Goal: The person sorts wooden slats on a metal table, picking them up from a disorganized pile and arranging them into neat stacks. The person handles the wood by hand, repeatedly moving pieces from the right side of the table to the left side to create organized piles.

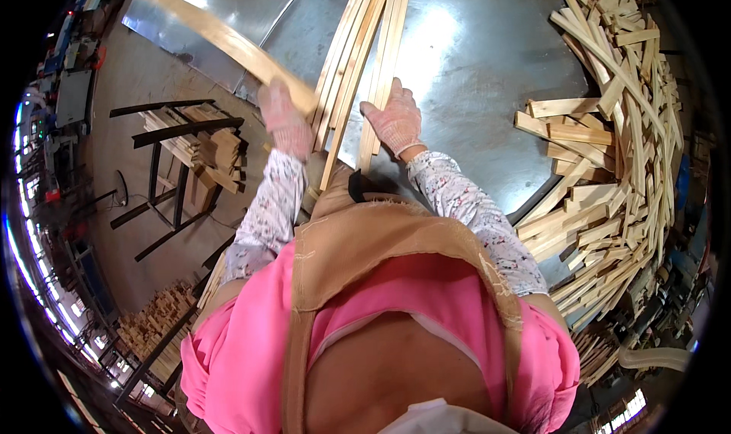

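Note:
My left hand, in a pale pinkish glove and blurred by motion, is closed at the near end of a wide wooden board. The board slants away to the far left, also blurred. To its right, a loose bundle of long, narrow wooden strips lies on the metal-topped table, some near ends jutting past the edge. My right hand, gloved the same way, rests against the rightmost strips. Its fingers are stretched out and the thumb is apart, touching the wood.
A big heap of wooden strips piles up along the table's right side. On the floor at left stands a black metal frame with stacked wood pieces. More wood pieces are stacked at lower left. Machines line the far left.

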`<state>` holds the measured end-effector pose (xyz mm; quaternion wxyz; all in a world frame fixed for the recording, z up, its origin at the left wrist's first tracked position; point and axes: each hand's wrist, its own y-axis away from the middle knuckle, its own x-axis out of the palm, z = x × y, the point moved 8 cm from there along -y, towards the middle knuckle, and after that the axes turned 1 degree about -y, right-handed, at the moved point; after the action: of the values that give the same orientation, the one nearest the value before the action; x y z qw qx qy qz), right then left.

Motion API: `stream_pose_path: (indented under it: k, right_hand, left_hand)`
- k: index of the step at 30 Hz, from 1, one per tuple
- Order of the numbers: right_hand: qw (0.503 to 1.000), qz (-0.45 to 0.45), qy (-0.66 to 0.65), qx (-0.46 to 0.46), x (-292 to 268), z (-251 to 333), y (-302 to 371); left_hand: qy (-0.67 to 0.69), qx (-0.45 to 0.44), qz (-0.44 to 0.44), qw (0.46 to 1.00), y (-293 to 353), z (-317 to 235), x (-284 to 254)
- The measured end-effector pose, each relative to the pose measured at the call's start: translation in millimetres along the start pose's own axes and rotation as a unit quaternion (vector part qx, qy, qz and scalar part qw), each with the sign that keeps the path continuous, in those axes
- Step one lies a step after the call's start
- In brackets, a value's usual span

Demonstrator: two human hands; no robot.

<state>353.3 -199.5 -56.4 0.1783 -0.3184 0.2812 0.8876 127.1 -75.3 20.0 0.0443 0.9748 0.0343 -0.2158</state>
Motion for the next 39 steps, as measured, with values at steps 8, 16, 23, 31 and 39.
stream_pose_path:
  k: [8, 16, 23, 31, 39]
  right_hand:
    - [0.996, 0.070, -0.046, 0.035, 10.4, 26.8, -5.0]
    - [0.995, 0.002, -0.100, -0.029, 71.3, 58.1, -23.3]
    - [0.949, 0.265, 0.029, -0.166, 32.1, 101.7, -96.0]
    - [0.847, -0.336, 0.412, -0.001, -389.7, -137.3, -271.1]
    - [0.950, 0.073, 0.290, -0.091, -380.5, -97.8, -236.1]
  left_hand:
    - [0.552, -0.144, 0.007, 0.821, -216.2, 111.9, 120.0]
    - [0.320, -0.236, 0.186, 0.898, -287.7, 92.4, 184.7]
    - [-0.263, 0.232, 0.260, 0.900, -220.9, -6.6, 145.8]
    - [-0.083, 0.229, 0.333, 0.911, -170.3, -66.3, 235.7]
    - [-0.282, 0.506, 0.447, 0.682, 10.8, -211.2, 486.5]
